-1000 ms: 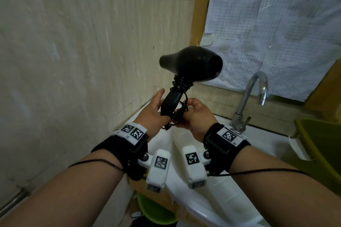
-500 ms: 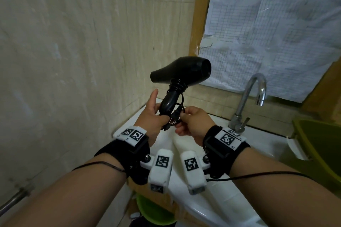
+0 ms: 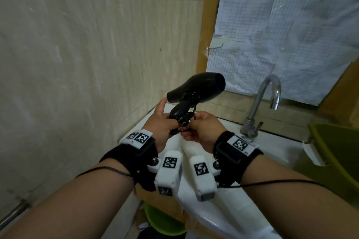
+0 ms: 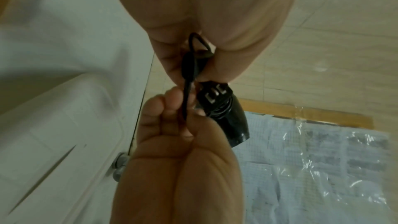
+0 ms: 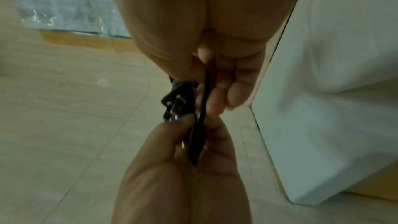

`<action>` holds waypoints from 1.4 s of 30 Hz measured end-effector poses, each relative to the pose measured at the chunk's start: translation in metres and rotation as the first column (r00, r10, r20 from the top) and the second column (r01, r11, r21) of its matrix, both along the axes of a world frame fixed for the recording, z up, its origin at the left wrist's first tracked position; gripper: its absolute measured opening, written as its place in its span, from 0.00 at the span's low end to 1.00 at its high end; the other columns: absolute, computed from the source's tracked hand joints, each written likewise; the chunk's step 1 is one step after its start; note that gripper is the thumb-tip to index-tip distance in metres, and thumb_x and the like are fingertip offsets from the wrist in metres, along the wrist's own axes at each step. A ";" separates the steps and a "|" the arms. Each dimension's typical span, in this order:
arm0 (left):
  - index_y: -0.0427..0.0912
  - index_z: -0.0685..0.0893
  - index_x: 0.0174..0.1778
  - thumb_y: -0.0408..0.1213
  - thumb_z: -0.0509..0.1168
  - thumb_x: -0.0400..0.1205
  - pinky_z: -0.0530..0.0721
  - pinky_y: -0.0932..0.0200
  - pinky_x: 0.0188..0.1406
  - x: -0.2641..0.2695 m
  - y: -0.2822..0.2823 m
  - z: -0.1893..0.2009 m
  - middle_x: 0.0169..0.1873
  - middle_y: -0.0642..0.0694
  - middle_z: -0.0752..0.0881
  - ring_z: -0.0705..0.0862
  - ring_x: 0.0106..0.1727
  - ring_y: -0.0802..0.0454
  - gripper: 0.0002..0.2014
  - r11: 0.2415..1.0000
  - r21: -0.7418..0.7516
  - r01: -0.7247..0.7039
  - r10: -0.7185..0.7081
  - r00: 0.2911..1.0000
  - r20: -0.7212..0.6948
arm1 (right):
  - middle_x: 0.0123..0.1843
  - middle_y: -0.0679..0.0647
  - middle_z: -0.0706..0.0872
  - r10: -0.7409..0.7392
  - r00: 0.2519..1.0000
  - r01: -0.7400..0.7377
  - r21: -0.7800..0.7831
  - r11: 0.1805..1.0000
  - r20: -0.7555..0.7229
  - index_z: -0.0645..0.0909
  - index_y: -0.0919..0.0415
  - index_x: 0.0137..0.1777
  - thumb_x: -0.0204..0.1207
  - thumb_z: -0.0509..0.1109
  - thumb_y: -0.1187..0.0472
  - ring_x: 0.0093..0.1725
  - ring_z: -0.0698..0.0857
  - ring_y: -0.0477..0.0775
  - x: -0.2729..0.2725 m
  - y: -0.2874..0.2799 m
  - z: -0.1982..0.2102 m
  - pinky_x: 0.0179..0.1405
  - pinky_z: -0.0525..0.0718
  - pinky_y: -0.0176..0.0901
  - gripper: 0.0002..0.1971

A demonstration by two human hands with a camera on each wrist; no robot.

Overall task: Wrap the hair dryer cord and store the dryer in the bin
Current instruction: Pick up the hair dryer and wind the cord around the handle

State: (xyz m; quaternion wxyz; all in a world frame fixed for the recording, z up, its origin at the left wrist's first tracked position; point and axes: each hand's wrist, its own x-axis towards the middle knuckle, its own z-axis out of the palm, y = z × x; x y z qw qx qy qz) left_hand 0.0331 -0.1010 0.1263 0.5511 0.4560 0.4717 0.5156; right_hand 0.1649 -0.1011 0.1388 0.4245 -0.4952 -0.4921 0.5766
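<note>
- Fingers [image 3: 171,122] of the left hand [image 3: 161,130] curl round the hair dryer [image 3: 196,91] handle.
- Right hand [image 3: 202,132] fingers pinch the cord [image 4: 187,91] beside its plug [image 4: 215,94].
- Wrist tag [image 3: 240,144] reads "R1".

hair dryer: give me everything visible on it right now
The hair dryer is glossy black, plastic by the look, held above the white sink near the tiled wall, barrel roughly level with its narrow nozzle toward the wall. Its cord is coiled around the top of the handle. The left hand grips the handle's lower end; the right hand pinches the cord's loose end beside the two-pronged plug.
</note>
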 end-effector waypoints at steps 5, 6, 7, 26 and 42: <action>0.51 0.53 0.82 0.16 0.60 0.74 0.83 0.52 0.54 0.004 0.000 -0.004 0.65 0.41 0.81 0.83 0.57 0.44 0.43 1.000 -0.010 0.018 -0.018 1.000 -0.013 | 0.24 0.58 0.85 -0.012 0.995 0.013 -0.009 1.000 0.103 0.70 0.60 0.38 0.74 0.61 0.76 0.22 0.79 0.51 0.005 0.001 0.004 0.26 0.79 0.40 0.11; 0.50 0.54 0.82 0.15 0.60 0.74 0.82 0.49 0.58 0.004 0.000 -0.007 0.68 0.41 0.79 0.82 0.61 0.42 0.43 1.000 -0.018 0.009 -0.009 1.000 -0.014 | 0.28 0.60 0.85 -0.033 0.987 0.031 0.014 0.999 0.159 0.69 0.59 0.38 0.74 0.62 0.75 0.23 0.79 0.51 0.004 0.001 0.002 0.28 0.79 0.41 0.11; 0.49 0.55 0.82 0.15 0.60 0.73 0.81 0.48 0.61 0.005 0.001 -0.009 0.71 0.40 0.77 0.82 0.62 0.41 0.43 1.000 -0.022 -0.002 0.001 1.000 -0.015 | 0.31 0.61 0.84 -0.055 0.974 0.046 0.049 0.998 0.219 0.69 0.58 0.38 0.74 0.64 0.73 0.25 0.79 0.52 0.004 0.001 -0.001 0.30 0.79 0.41 0.10; 0.49 0.83 0.54 0.18 0.48 0.79 0.87 0.60 0.45 0.018 0.019 -0.006 0.44 0.42 0.88 0.90 0.38 0.53 0.24 0.996 0.048 -0.081 0.084 0.994 -0.064 | 0.32 0.53 0.81 -0.287 0.914 0.204 0.287 0.936 0.287 0.72 0.62 0.52 0.80 0.60 0.57 0.30 0.79 0.49 0.018 0.012 -0.006 0.32 0.78 0.40 0.08; 0.49 0.83 0.43 0.17 0.47 0.77 0.88 0.60 0.41 0.043 0.021 -0.002 0.51 0.39 0.86 0.90 0.45 0.43 0.25 0.999 0.026 -0.039 0.034 0.982 0.185 | 0.34 0.56 0.86 -0.270 0.935 0.239 0.154 0.959 0.230 0.73 0.58 0.38 0.71 0.74 0.51 0.28 0.84 0.52 0.044 0.019 -0.015 0.32 0.84 0.44 0.14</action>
